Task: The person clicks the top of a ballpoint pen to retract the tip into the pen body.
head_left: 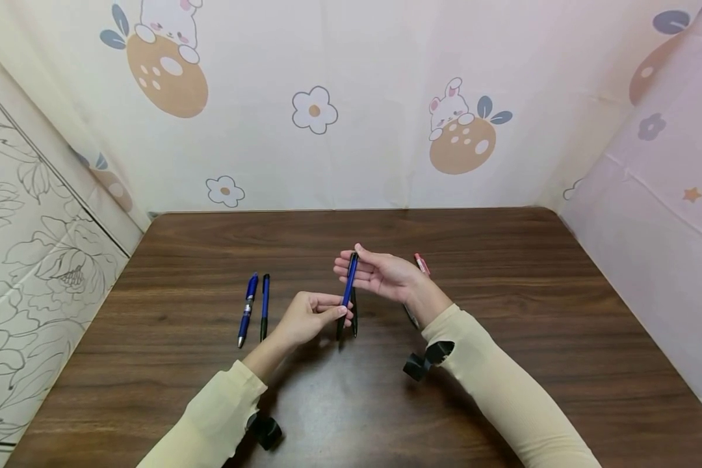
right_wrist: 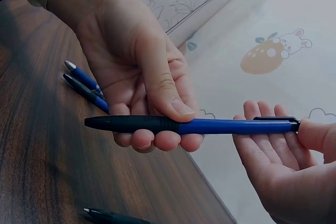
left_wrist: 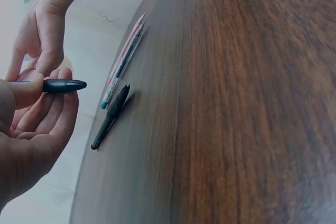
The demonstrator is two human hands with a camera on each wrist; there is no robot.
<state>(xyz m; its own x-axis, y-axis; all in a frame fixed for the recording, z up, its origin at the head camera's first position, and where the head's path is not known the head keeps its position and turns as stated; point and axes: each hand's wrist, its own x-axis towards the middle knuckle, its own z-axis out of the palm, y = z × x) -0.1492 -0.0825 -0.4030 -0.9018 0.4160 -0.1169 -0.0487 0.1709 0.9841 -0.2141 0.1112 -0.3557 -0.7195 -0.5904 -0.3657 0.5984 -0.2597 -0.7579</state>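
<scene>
A blue pen [head_left: 350, 279] with a black grip and a black clip is held above the table between both hands. The left hand [head_left: 312, 317] pinches it near its black grip, thumb on one side and fingers on the other. At the clip end, the thumb of the right hand [head_left: 394, 276] touches the top of the pen, while its fingers lie straight behind the barrel, as the right wrist view shows. Below the held pen, a black pen [left_wrist: 111, 116] lies on the table.
Two blue pens, one with a pale band [head_left: 247, 312] and one with a black grip [head_left: 265, 302], lie side by side at left. A red pen [head_left: 421, 263] and a clear-barrelled pen [left_wrist: 121, 69] lie partly behind the right wrist. Patterned cloth [head_left: 374, 156] hangs behind the brown table [head_left: 474, 234].
</scene>
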